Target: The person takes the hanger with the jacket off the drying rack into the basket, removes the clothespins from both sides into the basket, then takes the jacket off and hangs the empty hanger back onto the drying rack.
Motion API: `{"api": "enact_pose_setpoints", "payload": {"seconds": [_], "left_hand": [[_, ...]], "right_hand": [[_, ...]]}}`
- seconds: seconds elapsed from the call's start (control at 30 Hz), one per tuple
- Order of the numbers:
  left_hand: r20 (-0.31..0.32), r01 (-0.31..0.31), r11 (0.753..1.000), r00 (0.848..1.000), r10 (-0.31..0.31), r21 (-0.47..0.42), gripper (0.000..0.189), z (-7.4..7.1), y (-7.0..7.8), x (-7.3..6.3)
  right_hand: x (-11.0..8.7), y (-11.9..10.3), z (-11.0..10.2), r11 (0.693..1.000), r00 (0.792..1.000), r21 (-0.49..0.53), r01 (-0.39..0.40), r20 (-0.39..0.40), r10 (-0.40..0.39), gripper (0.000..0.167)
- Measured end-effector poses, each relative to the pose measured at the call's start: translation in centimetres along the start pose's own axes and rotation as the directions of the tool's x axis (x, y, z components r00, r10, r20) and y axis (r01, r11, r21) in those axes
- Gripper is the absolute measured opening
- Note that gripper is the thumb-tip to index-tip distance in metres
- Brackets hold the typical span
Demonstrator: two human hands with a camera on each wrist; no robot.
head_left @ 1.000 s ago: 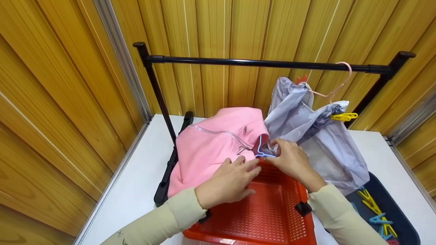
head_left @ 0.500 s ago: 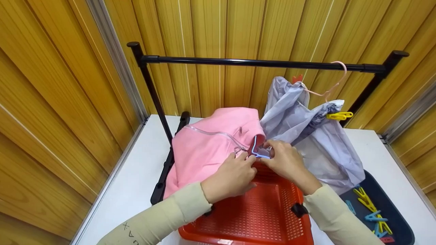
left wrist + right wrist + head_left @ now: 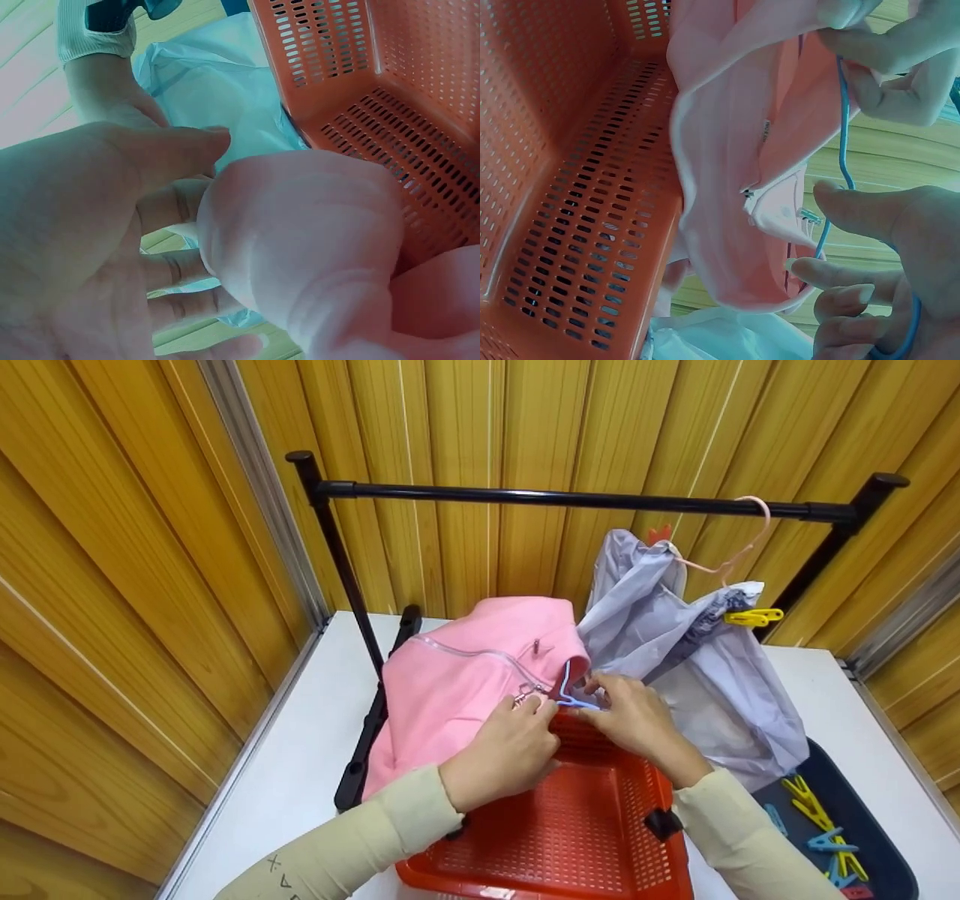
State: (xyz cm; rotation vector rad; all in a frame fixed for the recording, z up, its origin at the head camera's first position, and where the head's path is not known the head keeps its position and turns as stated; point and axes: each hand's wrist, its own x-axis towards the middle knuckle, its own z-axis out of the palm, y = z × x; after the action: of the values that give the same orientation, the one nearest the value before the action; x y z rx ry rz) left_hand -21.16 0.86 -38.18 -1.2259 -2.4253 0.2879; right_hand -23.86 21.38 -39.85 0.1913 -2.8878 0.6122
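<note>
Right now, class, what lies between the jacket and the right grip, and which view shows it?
The hanger: in the head view, its blue wire runs from the opening of the jacket to the right grip.

- Hands: two, the left hand (image 3: 502, 754) and the right hand (image 3: 637, 716).
- Beige cloth sleeves (image 3: 405, 810): two.
- Clothes: two, namely one pink zipped garment (image 3: 465, 690) and one thin pale-lilac garment (image 3: 739, 697).
- Hangers: two, one slim blue hanger (image 3: 844, 135) and one slim pink hanger (image 3: 763, 532).
- Perforated red plastic basket (image 3: 654, 859): one.
- Black metal rack (image 3: 525, 497): one.
- White bench (image 3: 289, 720): one.
- Dark navy tray (image 3: 896, 844): one.
- Yellow plastic pegs (image 3: 752, 617): three visible, two of these in the tray.
- Blue plastic pegs (image 3: 827, 840): three visible, all in the tray.
- Red plastic pegs (image 3: 660, 535): two visible, one in the tray.
</note>
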Motion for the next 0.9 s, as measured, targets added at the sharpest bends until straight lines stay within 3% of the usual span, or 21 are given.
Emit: {"api": "enact_pose_setpoints", "payload": {"seconds": [0.17, 0.47, 0.57, 0.73, 0.9], "left_hand": [[-0.014, 0.013, 0.999, 1.000, -0.013, 0.037, 0.033, -0.1, -0.1, -0.4], [0.017, 0.025, 0.996, 1.000, -0.026, 0.084, 0.048, -0.3, -0.3, -0.7], [0.044, 0.026, 0.997, 0.999, -0.030, 0.076, 0.047, -0.4, -0.2, -0.8], [0.110, 0.021, 0.998, 0.994, -0.028, 0.061, 0.064, -0.6, -0.2, -0.8], [0.136, 0.022, 0.999, 0.990, -0.026, 0.031, 0.041, -0.6, -0.3, -1.1]], "right_hand": [[0.2, 0.4, 0.0, 1.000, 1.000, -0.006, 0.015, 0.018, -0.015, 0.027], [0.7, 1.1, 0.1, 1.000, 0.997, -0.007, -0.006, 0.071, 0.007, 0.029], [0.8, 1.4, 0.2, 1.000, 0.996, -0.007, -0.005, 0.085, 0.005, 0.031], [1.1, 1.7, 0.2, 1.000, 0.994, 0.014, -0.013, 0.105, 0.011, 0.031], [1.3, 2.1, 0.1, 0.999, 0.991, 0.030, -0.036, 0.130, 0.032, 0.032]]}}
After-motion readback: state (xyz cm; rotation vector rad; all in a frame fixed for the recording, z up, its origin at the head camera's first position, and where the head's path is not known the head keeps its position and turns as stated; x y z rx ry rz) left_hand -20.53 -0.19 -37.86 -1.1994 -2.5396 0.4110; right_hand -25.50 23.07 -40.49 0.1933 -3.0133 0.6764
